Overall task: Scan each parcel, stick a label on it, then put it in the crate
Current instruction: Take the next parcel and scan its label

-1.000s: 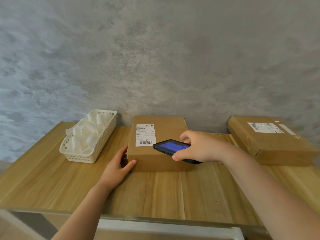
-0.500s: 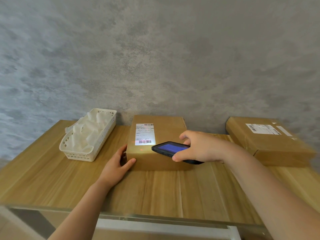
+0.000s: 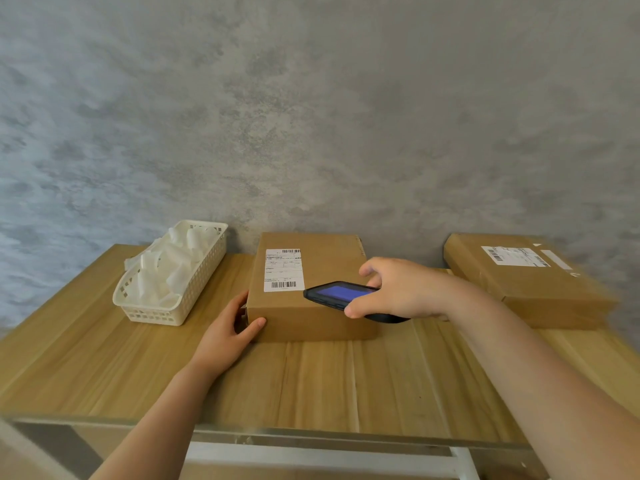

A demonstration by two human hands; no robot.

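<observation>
While held, parcel [image 3: 311, 299] between hands.

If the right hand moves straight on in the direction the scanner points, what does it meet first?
Probably the white label on the middle box: the scanner in the right hand points left at it. Height above the box is unclear.

The near box [image 3: 311, 306] is plain brown cardboard with a white label [image 3: 284, 270] printed in black barcodes. The scanner [image 3: 341, 296] is black, its screen blue. The basket [image 3: 194, 292] on the left is cream, latticed. The table [image 3: 311, 379] is honey-coloured wood grain, the wall [image 3: 311, 116] mottled grey.
</observation>
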